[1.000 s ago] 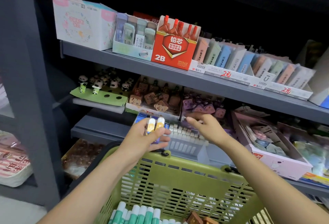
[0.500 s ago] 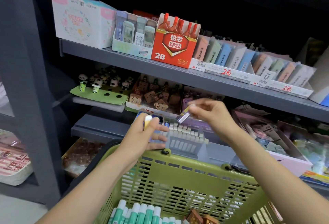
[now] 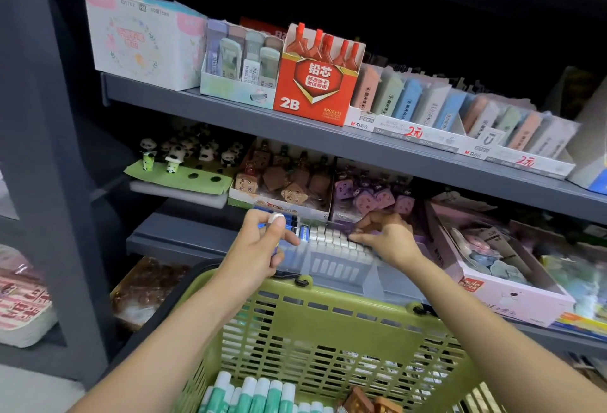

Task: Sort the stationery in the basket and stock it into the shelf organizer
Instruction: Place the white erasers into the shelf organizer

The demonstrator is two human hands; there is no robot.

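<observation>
The right hand (image 3: 384,237) was down at the clear shelf organizer (image 3: 331,263), its fingertips pinched together at the right end of the row of white-capped sticks (image 3: 331,237) that stood upright in it. Whether that grip had a stick between the fingertips could not be told; the fingers hid the spot.

The left hand (image 3: 259,241) hovered just left of the same row, its grip curled round a white-capped stick (image 3: 275,219) with a blue label, cap up under the thumb, long axis roughly upright. It may have held more than one; the palm covered the rest. That stick lay just to the left of the right hand, across the row, so a hand-over or a direct drop into the organizer would both have been short moves. The left hand was nearer the blue-labelled sticks at the organizer's left end.

Below both forearms the green basket (image 3: 328,324) sat against the shelf edge, with green-and-white glue sticks (image 3: 259,393) lying side by side at its bottom, well apart from either hand, beside a few small brown items.
</observation>
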